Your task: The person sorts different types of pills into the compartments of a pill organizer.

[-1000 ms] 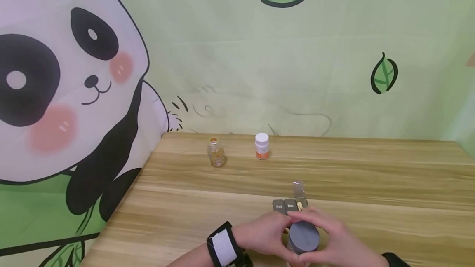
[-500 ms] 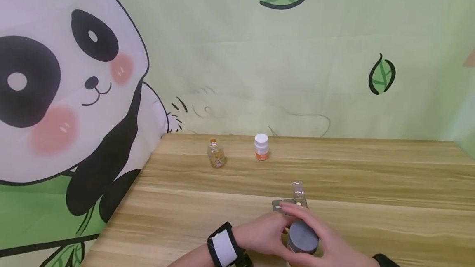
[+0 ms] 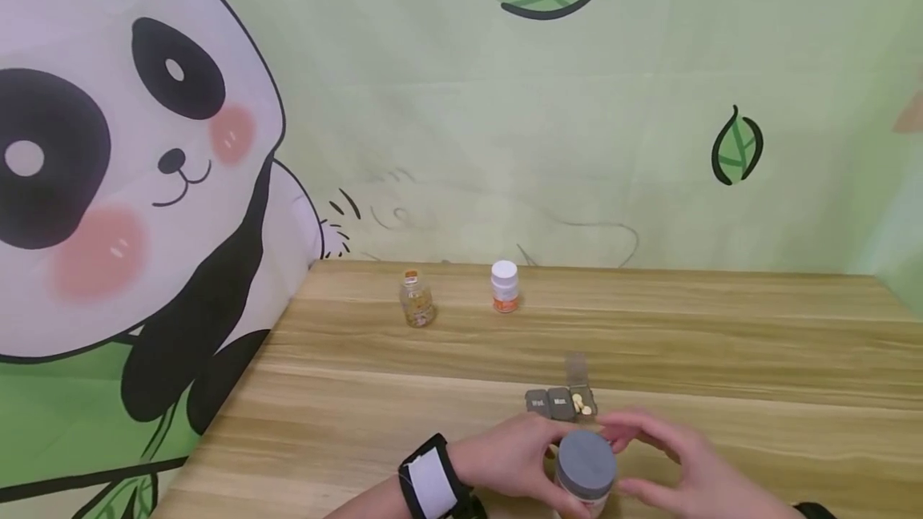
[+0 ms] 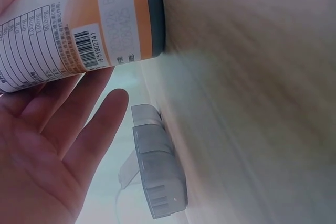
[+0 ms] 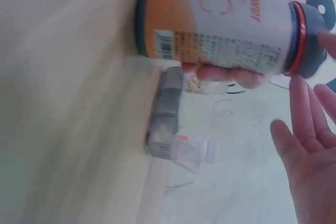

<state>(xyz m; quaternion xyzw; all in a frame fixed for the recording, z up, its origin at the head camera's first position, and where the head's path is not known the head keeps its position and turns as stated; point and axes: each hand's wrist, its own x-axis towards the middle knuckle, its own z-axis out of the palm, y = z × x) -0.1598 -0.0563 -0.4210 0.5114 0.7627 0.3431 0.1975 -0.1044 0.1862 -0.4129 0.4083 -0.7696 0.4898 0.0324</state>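
A supplement bottle [image 5: 226, 24] with a dark grey screw lid [image 3: 587, 463] and a white-and-orange label stands upright at the front of the table. My left hand [image 3: 513, 455] grips it round the body from the left. At the lid's right side is my right hand [image 3: 685, 463], fingers and thumb spread apart, fingertips right by the lid's edge. Just beyond the hands lies a grey pill organizer [image 3: 560, 403]. Its right compartment has the clear flap raised and holds several pale tablets [image 3: 580, 404]; the compartments marked Wed. and Mon. have their lids down.
Toward the back of the wooden table [image 3: 721, 327] stand a clear bottle [image 3: 417, 303] with yellowish contents and a small white bottle [image 3: 505, 287] with an orange band. A green panda-print cloth [image 3: 433, 102] hangs behind the table.
My right hand, earlier wrapped round the lid, has loosened and drawn back to the right, uncovering the pill organizer. The left hand keeps its hold on the bottle.
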